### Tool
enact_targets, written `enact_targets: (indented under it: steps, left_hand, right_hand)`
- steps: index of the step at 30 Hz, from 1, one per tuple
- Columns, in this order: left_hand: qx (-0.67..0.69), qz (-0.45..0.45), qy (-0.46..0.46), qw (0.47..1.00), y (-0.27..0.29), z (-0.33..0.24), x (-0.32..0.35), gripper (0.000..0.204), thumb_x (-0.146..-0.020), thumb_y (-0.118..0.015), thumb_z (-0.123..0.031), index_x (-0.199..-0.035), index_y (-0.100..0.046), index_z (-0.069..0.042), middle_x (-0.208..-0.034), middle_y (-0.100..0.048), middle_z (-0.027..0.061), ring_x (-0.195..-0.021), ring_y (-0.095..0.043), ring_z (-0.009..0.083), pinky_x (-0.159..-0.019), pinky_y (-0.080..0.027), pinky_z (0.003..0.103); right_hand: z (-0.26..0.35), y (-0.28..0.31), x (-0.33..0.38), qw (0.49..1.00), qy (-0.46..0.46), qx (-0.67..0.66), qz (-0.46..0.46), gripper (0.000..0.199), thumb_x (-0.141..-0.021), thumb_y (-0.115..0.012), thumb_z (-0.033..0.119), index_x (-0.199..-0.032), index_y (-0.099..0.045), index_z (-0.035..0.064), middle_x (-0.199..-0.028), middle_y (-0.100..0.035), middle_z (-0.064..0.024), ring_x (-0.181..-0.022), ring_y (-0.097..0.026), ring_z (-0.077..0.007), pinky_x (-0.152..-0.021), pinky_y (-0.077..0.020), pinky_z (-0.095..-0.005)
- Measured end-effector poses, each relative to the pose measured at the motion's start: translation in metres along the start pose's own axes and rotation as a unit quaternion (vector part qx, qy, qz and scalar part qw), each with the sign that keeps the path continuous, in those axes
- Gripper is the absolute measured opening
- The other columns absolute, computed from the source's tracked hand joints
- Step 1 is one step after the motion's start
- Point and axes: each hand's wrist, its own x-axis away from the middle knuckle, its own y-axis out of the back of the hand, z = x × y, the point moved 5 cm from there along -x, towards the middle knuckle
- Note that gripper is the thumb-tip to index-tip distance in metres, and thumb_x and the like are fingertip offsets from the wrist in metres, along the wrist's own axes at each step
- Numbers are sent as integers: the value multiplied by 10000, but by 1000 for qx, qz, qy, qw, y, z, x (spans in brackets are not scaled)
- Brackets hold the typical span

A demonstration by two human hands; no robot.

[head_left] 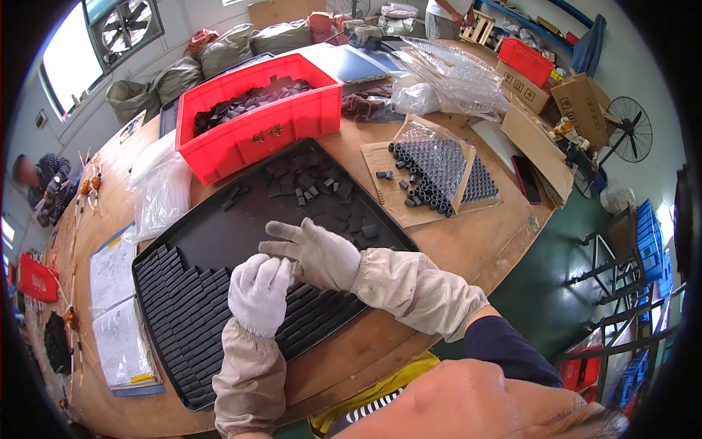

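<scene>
Both my hands wear gloves and meet above a large black tray [219, 235]. My left hand [259, 293], in a white glove, is closed with its fingertips against my right hand's lower fingers; whatever they pinch is hidden. Greyer in its glove, my right hand [322, 256] has its upper fingers stretched out to the left. Beneath them, slim black pieces [194, 311] lie in close rows across the tray's near part. Loose black pieces [292, 175] are scattered at its far end, some short and tube-like.
Beyond the tray stands a red bin [256, 139] part-filled with black pieces. Black tubes [479, 179] stand on cardboard at the right, partly under bubble wrap [431, 150]. Papers on a clipboard [121, 340] lie left. A fan [630, 128] stands far right; another person [51, 183] is far left.
</scene>
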Motion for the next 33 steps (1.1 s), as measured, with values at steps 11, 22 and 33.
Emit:
enact_targets:
  steps: [11, 22, 33]
  left_hand:
    - [150, 57, 130, 978, -15, 24, 8, 231, -691, -758, -50, -905, -680, -88, -895, -669, 66, -912, -658, 322, -765, -529, 442]
    - [67, 1, 73, 995, -4, 5, -5, 288, -716, -754, -78, -992, -675, -98, -948, -659, 50, -952, -653, 300, -816, -512, 424]
    - [57, 54, 80, 994, -11, 14, 5, 262, -677, -725, -13, -921, -666, -91, -919, -646, 46, -932, -642, 308, -801, -511, 440]
  right_hand:
    - [-23, -28, 15, 338, 191, 919, 63, 638, -1090, -428, 311, -1608, -209, 10, -1616, -307, -158, -1417, -414, -244, -1155, -364, -394]
    - [3, -10, 5, 832, 164, 529, -9, 564, -1105, -404, 359, -1587, -298, 86, -1608, -329, -190, -1254, -544, -245, -1045, -457, -397]
    - [-16, -19, 10, 541, 153, 827, -21, 533, -1106, -374, 272, -1589, -304, 57, -1596, -333, -147, -1344, -485, -231, -1113, -414, -384]
